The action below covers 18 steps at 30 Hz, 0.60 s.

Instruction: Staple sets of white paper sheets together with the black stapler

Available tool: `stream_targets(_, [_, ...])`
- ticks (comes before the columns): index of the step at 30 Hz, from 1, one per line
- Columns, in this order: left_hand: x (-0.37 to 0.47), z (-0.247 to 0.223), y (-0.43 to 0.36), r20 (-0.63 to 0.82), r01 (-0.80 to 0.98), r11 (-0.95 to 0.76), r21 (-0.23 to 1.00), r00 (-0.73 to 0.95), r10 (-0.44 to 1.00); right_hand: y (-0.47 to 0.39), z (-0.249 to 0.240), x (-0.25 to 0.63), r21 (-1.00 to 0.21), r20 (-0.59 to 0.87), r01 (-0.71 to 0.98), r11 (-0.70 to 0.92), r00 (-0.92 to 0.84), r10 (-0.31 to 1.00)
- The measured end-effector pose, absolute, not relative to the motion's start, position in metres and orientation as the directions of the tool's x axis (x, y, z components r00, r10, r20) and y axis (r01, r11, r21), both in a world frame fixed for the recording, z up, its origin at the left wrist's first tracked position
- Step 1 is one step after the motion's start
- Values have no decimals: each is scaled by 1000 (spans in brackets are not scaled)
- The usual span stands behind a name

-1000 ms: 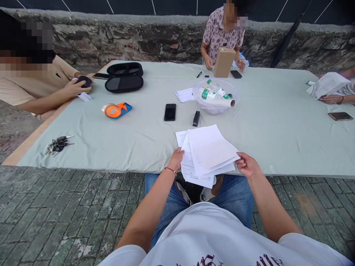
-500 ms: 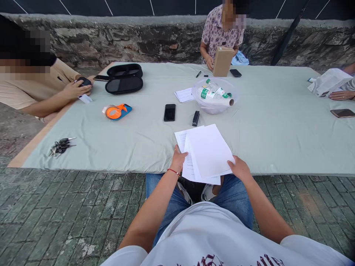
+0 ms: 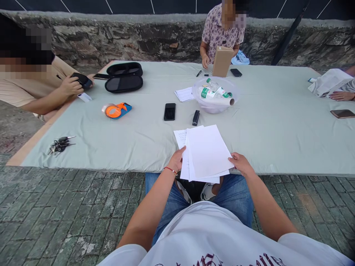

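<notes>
The left hand (image 3: 177,159) and right hand (image 3: 242,163) pinch opposite edges of fanned papers (image 3: 209,151), long sides pointing across the table (image 3: 277,129).

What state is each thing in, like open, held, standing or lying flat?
Paper sheets: stacked unevenly, held at both sides
Left hand: gripping their left edge
Right hand: gripping their right edge
Black case: open
Cardboard box: standing upright
Central phone: flat, screen dark
Basin: holding bottles
Key bunch: lying heaped
Tape dispenser: lying sideways
</notes>
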State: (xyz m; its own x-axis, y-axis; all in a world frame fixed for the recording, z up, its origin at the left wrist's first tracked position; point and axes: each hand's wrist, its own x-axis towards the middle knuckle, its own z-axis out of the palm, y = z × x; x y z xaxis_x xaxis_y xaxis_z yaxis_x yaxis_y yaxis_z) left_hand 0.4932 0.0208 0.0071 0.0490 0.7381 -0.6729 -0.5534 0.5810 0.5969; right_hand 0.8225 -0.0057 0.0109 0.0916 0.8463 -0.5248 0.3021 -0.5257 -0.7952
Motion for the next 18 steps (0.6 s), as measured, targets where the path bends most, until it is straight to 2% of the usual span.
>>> stream_targets(5, [494,12,21,-619,-527,570,630,101,779,-9,19,814,-801,-590,159,-577,-55,805])
stream_targets(8, [494,13,20,-620,-494,593,636,131,774,-11,18,807,-822,-565,164,-546,-112,817])
stream_targets(11, [492,12,18,-623,-470,620,628,175,763,-10,11,804,-848,-510,252,-467,-145,848])
stream_targets(13, [491,12,18,-619,-459,625,631,188,762,-7,8,804,-851,-450,371,-371,-150,881])
stream_targets(16, [490,13,18,-643,-438,643,629,171,746,0,9,805,-816,-370,538,-212,-203,907])
stream_targets(18, [492,15,19,-651,-411,644,645,145,745,5,12,804,-803,-332,580,-137,-244,911])
